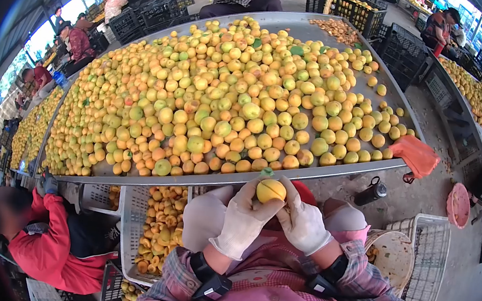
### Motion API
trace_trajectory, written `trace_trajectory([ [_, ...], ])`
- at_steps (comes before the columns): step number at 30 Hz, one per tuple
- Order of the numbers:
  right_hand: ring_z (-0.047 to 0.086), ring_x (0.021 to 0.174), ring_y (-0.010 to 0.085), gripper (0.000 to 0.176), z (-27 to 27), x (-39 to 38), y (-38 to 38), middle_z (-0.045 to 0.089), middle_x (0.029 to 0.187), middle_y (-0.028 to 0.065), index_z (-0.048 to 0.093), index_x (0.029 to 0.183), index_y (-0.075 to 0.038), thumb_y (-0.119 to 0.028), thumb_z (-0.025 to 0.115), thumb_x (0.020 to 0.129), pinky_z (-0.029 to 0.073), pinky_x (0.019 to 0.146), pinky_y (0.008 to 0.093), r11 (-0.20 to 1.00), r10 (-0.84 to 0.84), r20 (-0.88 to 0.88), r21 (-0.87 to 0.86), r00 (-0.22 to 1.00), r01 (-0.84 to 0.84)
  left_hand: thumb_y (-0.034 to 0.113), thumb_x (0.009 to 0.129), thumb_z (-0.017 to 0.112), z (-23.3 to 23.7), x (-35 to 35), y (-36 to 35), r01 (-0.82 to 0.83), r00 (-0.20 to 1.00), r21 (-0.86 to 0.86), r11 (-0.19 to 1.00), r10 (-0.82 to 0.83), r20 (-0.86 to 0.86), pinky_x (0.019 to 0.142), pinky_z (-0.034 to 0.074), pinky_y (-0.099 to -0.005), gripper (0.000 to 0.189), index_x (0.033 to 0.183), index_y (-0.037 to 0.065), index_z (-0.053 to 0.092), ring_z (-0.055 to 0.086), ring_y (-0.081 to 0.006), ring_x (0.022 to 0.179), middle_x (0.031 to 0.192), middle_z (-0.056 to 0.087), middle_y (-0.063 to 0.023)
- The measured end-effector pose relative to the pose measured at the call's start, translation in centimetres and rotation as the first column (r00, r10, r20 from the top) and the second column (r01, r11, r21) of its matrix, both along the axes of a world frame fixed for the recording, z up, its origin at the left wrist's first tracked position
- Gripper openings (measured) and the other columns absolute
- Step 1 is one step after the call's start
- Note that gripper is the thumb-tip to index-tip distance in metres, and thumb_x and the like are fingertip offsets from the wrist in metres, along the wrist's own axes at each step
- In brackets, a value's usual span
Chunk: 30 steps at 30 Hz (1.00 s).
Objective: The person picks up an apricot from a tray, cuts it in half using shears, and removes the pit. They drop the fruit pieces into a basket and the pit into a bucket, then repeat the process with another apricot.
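Note:
A yellow apricot (271,191) with a dark line across it is held between my two hands, close to the metal table's near edge. My left hand (244,220), in a white glove, grips its left side with the fingers closed. On the other side, my right hand (305,224), gloved too, has its fingers bent against the fruit. Whether a small tool lies inside the right hand cannot be made out. Just beyond my fingertips, many whole apricots (228,107) are heaped on the metal table (335,171). A small green leaf (266,172) shows behind the held apricot.
Left of my knees stands a white crate (130,233) with halved apricots (161,225). To the right are a bucket (393,259), a white crate (428,264), a dark bottle (372,192) and an orange cloth (415,155). A person in red (60,249) sits at left.

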State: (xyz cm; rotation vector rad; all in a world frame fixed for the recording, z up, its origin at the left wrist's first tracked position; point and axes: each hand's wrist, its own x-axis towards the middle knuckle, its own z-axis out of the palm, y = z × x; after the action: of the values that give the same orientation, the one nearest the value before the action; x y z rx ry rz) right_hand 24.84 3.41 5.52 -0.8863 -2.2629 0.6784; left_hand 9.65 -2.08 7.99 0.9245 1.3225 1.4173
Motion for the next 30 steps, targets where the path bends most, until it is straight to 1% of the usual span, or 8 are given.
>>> trace_trajectory([
  [2, 0.064, 0.061, 0.0342, 0.068, -0.4, -0.2, 0.3, 0.064, 0.072, 0.0157, 0.027, 0.148, -0.002, -0.024, 0.061, 0.093, 0.05, 0.052, 0.0426, 1.0, 0.021, -0.023, -0.003, 1.0, -0.021, 0.014, 0.085, 0.075, 0.4, -0.2, -0.1, -0.006, 0.967, 0.008, 1.0, 0.008, -0.256, 0.078, 0.052, -0.0231, 0.051, 0.129, -0.001, 0.053, 0.062, -0.0099, 0.089, 0.107, 0.065, -0.0049],
  [6, 0.064, 0.061, 0.035, 0.064, -0.9, -0.4, 0.2, 0.065, 0.074, 0.0154, 0.028, 0.146, -0.002, -0.022, 0.06, 0.094, 0.05, 0.053, 0.0427, 1.0, 0.029, -0.031, -0.009, 0.999, -0.029, 0.012, 0.085, 0.075, -0.3, -0.1, -0.1, -0.006, 0.94, 0.059, 0.998, 0.025, -0.34, 0.08, 0.052, -0.0232, 0.051, 0.129, -0.002, 0.053, 0.062, -0.0103, 0.09, 0.108, 0.065, -0.004],
  [8, 0.064, 0.062, 0.0355, 0.063, -0.9, -0.8, 0.2, 0.065, 0.075, 0.0158, 0.029, 0.145, -0.002, -0.022, 0.059, 0.094, 0.05, 0.053, 0.043, 0.999, 0.029, -0.073, 0.029, 0.997, -0.027, 0.013, 0.085, 0.075, -0.9, 0.5, 0.0, -0.077, 0.965, 0.094, 0.993, 0.05, 0.259, 0.082, 0.052, -0.0236, 0.05, 0.128, -0.002, 0.054, 0.062, -0.0107, 0.093, 0.11, 0.064, -0.0037],
  [12, 0.064, 0.064, 0.0375, 0.062, -0.6, -1.0, 0.0, 0.065, 0.079, 0.0174, 0.03, 0.144, -0.001, -0.021, 0.06, 0.094, 0.051, 0.055, 0.0438, 0.998, 0.014, -0.163, 0.062, 0.986, -0.004, 0.016, 0.084, 0.076, -2.0, 0.1, 0.0, -0.028, 0.857, -0.008, 1.0, 0.028, 0.514, 0.085, 0.05, -0.025, 0.051, 0.126, -0.002, 0.055, 0.061, -0.0098, 0.097, 0.111, 0.064, -0.0033],
  [15, 0.064, 0.066, 0.0381, 0.061, -0.6, -0.6, 0.3, 0.065, 0.082, 0.0183, 0.031, 0.144, -0.001, -0.021, 0.059, 0.094, 0.051, 0.056, 0.0438, 0.999, 0.038, -0.111, 0.023, 0.993, -0.036, 0.02, 0.085, 0.076, -1.0, -0.5, 0.0, 0.029, 0.989, -0.054, 0.998, -0.021, 0.149, 0.086, 0.05, -0.0277, 0.05, 0.125, -0.002, 0.056, 0.061, -0.011, 0.099, 0.111, 0.064, -0.0052],
  [17, 0.064, 0.066, 0.0382, 0.06, -0.7, -0.3, 0.4, 0.066, 0.083, 0.0184, 0.031, 0.143, -0.001, -0.022, 0.059, 0.094, 0.051, 0.056, 0.0436, 0.998, 0.055, -0.074, -0.016, 0.996, -0.057, 0.023, 0.084, 0.076, -0.4, -0.4, 0.1, 0.001, 0.919, 0.07, 0.998, 0.027, -0.393, 0.086, 0.051, -0.0305, 0.051, 0.125, -0.001, 0.056, 0.063, -0.016, 0.097, 0.109, 0.065, -0.0091],
  [21, 0.064, 0.065, 0.0381, 0.061, -1.1, -0.7, 0.5, 0.066, 0.083, 0.0176, 0.032, 0.144, -0.002, -0.024, 0.06, 0.094, 0.052, 0.057, 0.0438, 0.998, 0.066, -0.144, -0.011, 0.987, -0.068, 0.025, 0.083, 0.077, 0.3, -0.5, 0.1, 0.0, 0.877, 0.155, 0.988, 0.074, -0.474, 0.085, 0.051, -0.0317, 0.053, 0.125, -0.001, 0.055, 0.065, -0.0219, 0.096, 0.108, 0.065, -0.0133],
  [30, 0.066, 0.09, 0.0363, 0.065, 0.2, -1.2, 0.3, 0.062, 0.11, 0.02, 0.032, 0.145, -0.007, -0.019, 0.066, 0.09, 0.055, 0.075, 0.0398, 0.96, 0.112, -0.17, -0.236, 0.979, -0.151, 0.026, 0.085, 0.074, -0.7, -0.4, 0.1, -0.037, 0.991, -0.025, 0.999, 0.034, -0.126, 0.077, 0.051, -0.0284, 0.045, 0.118, -0.001, 0.057, 0.063, -0.0146, 0.087, 0.096, 0.066, -0.0073],
])
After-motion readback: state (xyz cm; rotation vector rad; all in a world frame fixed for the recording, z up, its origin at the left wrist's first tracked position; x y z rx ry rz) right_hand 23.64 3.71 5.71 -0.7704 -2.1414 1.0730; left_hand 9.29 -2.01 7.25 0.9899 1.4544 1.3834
